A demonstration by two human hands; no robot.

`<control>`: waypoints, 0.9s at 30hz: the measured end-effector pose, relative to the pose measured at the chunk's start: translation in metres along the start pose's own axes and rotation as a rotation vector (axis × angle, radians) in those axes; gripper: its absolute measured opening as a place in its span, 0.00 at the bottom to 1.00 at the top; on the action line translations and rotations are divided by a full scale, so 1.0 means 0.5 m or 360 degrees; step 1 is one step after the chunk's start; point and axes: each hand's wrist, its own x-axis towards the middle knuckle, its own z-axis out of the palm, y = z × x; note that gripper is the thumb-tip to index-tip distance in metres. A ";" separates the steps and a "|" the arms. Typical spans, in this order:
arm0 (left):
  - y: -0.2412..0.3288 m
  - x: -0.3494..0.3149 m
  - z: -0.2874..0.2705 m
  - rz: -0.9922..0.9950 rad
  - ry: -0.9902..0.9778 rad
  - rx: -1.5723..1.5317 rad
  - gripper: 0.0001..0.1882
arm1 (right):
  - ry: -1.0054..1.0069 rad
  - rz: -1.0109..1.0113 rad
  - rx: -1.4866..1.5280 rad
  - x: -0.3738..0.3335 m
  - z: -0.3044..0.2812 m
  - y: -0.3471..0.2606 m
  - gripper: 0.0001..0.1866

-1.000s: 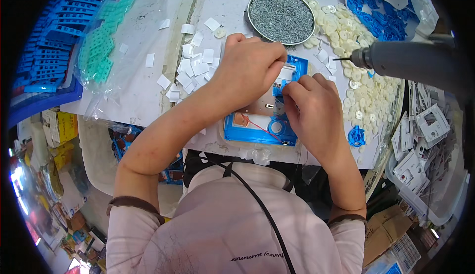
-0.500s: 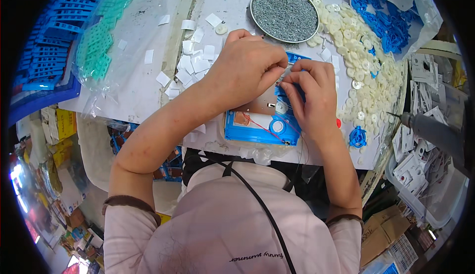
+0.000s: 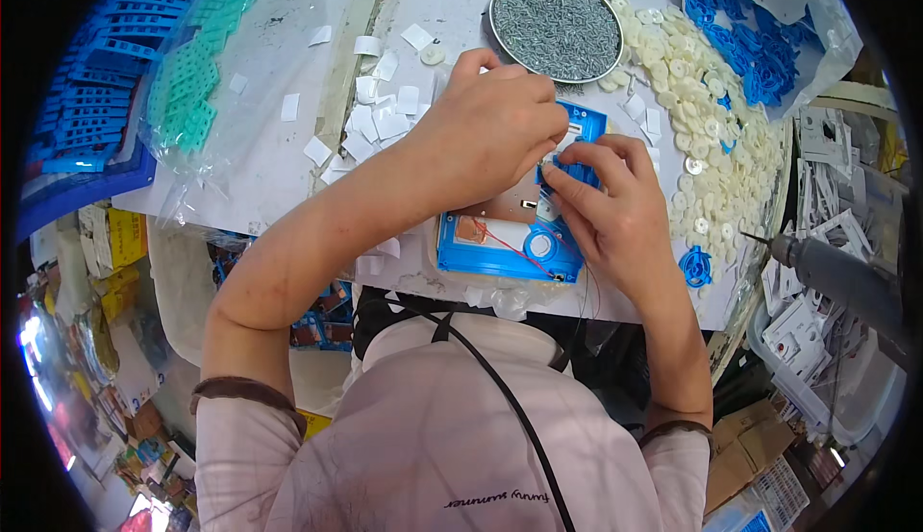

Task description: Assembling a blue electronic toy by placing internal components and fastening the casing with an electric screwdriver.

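A blue plastic housing lies at the table's front edge, with a brown circuit board and thin red wires inside it. Over its upper left part is my left hand, its fingers curled together near the middle of the housing. My right hand comes in from the right, thumb and forefinger closed close to the left fingertips. Whatever the fingers pinch is too small or too hidden to make out. A white round piece sits in a ring at the housing's near right.
Beyond the housing stands a round dish of screws. White plastic discs are heaped at right, beside a bag of blue parts. White paper squares lie at left. An electric screwdriver juts in from the right.
Both hands have shifted slightly over the housing; the right has turned and moved a little lower, uncovering more of the housing's far end. The screwdriver has swung slightly.
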 end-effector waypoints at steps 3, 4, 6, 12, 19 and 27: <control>-0.003 0.014 -0.009 0.0092 -0.0244 0.0130 0.03 | -0.0090 0.0017 -0.0060 0.005 -0.011 -0.016 0.13; -0.004 0.020 -0.013 0.0131 -0.0293 0.0167 0.03 | -0.0126 0.0026 -0.0070 0.008 -0.015 -0.019 0.14; -0.004 0.032 -0.018 0.0208 -0.0392 0.0243 0.03 | -0.0158 0.0021 -0.0053 0.011 -0.019 -0.016 0.14; -0.002 0.056 -0.044 0.0243 -0.0556 0.0312 0.03 | -0.0193 0.0114 0.0049 0.007 -0.020 -0.019 0.13; 0.004 0.072 -0.046 0.0261 -0.0803 0.0319 0.03 | -0.0186 0.0198 0.0127 0.002 -0.006 -0.020 0.11; 0.054 0.070 -0.034 0.0348 -0.1002 0.0663 0.08 | 0.0021 0.0131 0.0145 -0.014 0.008 -0.019 0.12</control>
